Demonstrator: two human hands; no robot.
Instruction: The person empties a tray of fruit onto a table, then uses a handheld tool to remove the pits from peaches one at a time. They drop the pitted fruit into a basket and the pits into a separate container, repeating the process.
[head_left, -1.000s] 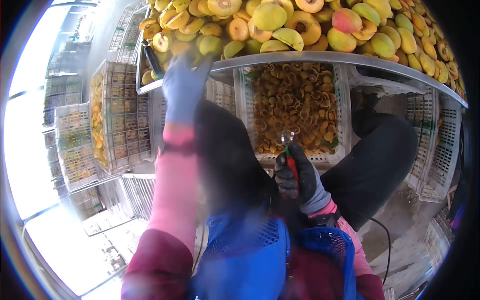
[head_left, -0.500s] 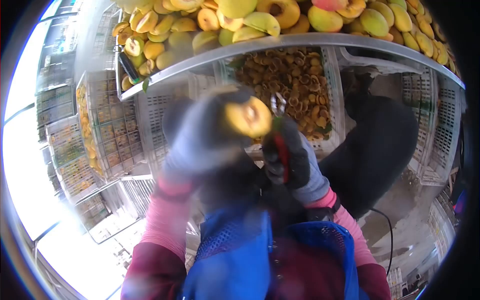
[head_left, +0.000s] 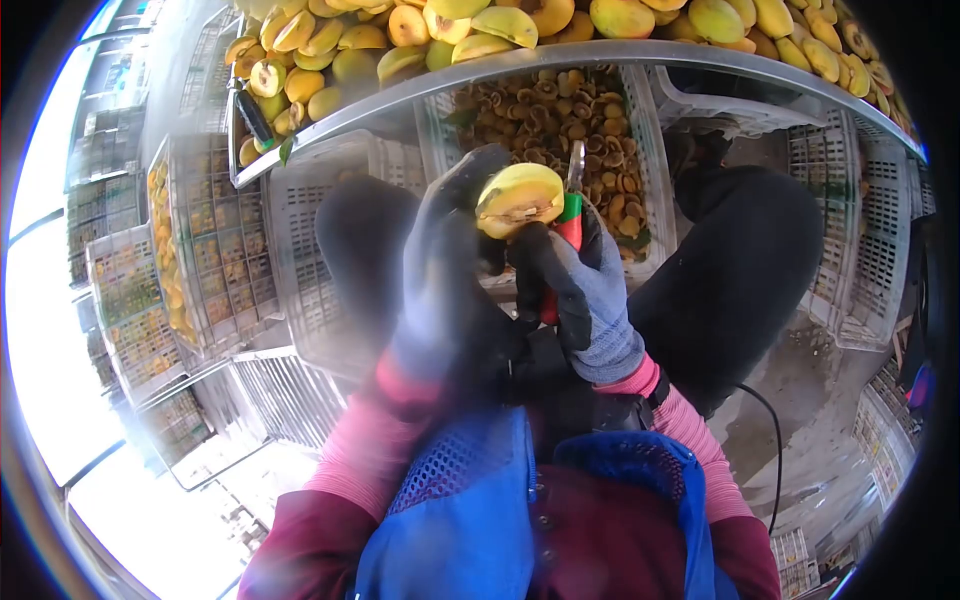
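Gloved in grey and black, my left hand point(head_left: 445, 235) is closed round a yellow halved fruit point(head_left: 522, 197), its cut face turned toward me. Beside it, my right hand point(head_left: 585, 285) grips a red and green handled tool point(head_left: 569, 222) with a metal loop at its upper end. The fingertips of my right hand are just below the fruit; whether they touch it I cannot tell. Beneath and beyond both hands stands a crate point(head_left: 655, 190) of small brownish-yellow fruit pieces point(head_left: 540, 110).
A metal-edged table point(head_left: 480, 68) piled with fruit point(head_left: 620, 17) crosses the top, a dark-handled tool point(head_left: 253, 118) at its left corner. Crates point(head_left: 225, 230) of fruit stand at left, more crates point(head_left: 870, 230) at right. A black cable point(head_left: 777, 440) hangs at lower right.
My left hand has come down from the fruit table to my right hand and now holds the halved fruit. My right hand has tilted the tool more upright. The view has shifted.
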